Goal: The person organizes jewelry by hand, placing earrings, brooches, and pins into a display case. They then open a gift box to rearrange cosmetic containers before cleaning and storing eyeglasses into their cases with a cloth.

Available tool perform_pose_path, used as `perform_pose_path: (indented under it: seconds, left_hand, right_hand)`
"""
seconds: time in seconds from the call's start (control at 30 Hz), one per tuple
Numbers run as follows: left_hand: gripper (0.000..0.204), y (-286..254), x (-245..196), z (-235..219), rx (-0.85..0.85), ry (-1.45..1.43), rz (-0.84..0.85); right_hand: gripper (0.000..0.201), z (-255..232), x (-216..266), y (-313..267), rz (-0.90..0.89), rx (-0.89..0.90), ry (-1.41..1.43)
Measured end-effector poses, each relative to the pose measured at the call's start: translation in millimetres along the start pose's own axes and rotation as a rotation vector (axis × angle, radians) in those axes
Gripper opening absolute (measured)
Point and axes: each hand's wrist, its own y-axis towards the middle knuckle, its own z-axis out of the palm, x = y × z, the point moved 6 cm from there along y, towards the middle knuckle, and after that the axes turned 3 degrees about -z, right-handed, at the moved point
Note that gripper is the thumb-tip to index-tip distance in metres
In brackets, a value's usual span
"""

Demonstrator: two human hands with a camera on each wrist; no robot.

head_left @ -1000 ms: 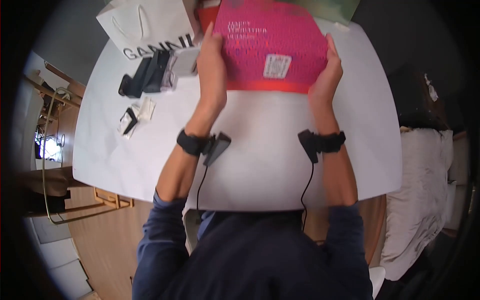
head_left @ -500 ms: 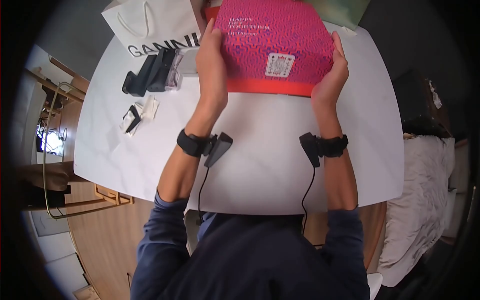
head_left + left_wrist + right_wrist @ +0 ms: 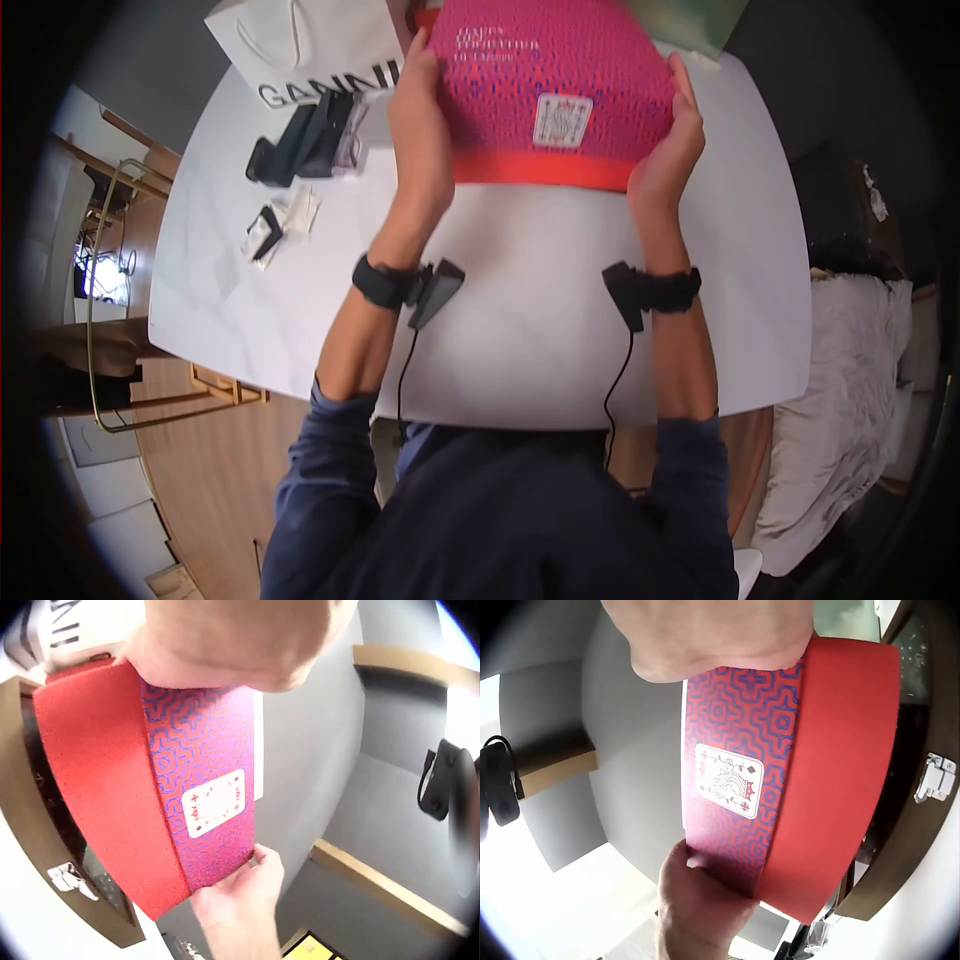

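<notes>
A large box [image 3: 490,110] with a pink-and-purple maze pattern, white lettering and a playing-card picture is held between both hands at the table's far side. A red band [image 3: 540,170] runs along its near lower edge; in the wrist views a broad red panel [image 3: 109,772] adjoins the patterned strip. My left hand [image 3: 422,140] grips the box's left side, its fingers reaching forward along it. On the right side, my right hand [image 3: 670,155] holds the opposite edge, seen also in the left wrist view. The far end of the box is cut off by the head view.
The white table [image 3: 540,330] bears a white GANNI paper bag [image 3: 310,50] at back left, with black cases [image 3: 310,130] before it. A small black item with white wrappers [image 3: 275,225] lies nearer. A green bag [image 3: 700,25] stands at back right; cables hang from both wrist cameras.
Both hands still grip the box's sides. The red band along its near edge shows wider than before, and the right hand has shifted slightly to the right.
</notes>
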Motion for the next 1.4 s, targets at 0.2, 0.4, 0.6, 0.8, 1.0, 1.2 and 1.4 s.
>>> perform_pose_path:
  seconds: [0.2, 0.4, 0.6, 0.8, 1.0, 1.2, 1.4]
  left_hand:
    - [0.065, -3, -3, 3, -0.015, -0.028, -0.051]
    - [0.059, 4, -3, -2, -0.022, 0.016, -0.071]
    - [0.06, 8, -1, -2, -0.043, -0.022, -0.095]
    - [0.058, 3, -4, 3, -0.046, -0.094, -0.214]
    - [0.051, 8, -2, 2, -0.051, -0.063, -0.184]
    - [0.046, 22, -12, 4, -0.048, -0.112, -0.161]
    - [0.057, -1, -107, 11, 0.051, 0.146, -0.047]
  right_hand:
    - [0.056, 1, 9, -1, -0.008, 0.042, -0.059]
    - [0.057, 3, 9, 14, 0.035, 0.111, -0.018]
    - [0.058, 0, -2, 21, 0.189, 0.068, 0.171]
    - [0.061, 1, 0, 18, 0.217, 0.07, 0.152]
    - [0.062, 0, -3, 21, 0.167, 0.091, 0.113]
    - [0.056, 4, 8, 35, 0.139, 0.039, 0.191]
    - [0.058, 8, 64, 19, 0.108, 0.154, 0.139]
